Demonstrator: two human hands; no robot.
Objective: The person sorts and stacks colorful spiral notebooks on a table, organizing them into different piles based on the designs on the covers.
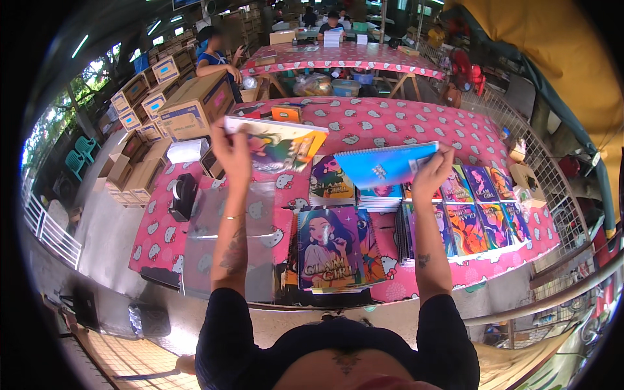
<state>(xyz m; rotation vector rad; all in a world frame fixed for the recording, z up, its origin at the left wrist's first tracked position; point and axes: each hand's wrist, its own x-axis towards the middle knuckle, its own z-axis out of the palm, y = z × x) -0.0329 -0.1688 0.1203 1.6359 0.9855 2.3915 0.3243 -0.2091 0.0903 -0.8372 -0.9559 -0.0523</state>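
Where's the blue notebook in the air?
In the head view, the blue notebook is right of centre, held in the right hand above stacked notebooks.

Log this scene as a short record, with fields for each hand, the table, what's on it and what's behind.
Left hand: holding an illustrated notebook by its left end
Right hand: holding a blue spiral notebook by its right end
Table: covered in pink patterned cloth
On it: clear plastic sheets at left, front notebook stack at centre, notebook rows at right
Behind, left: cardboard boxes, person in blue
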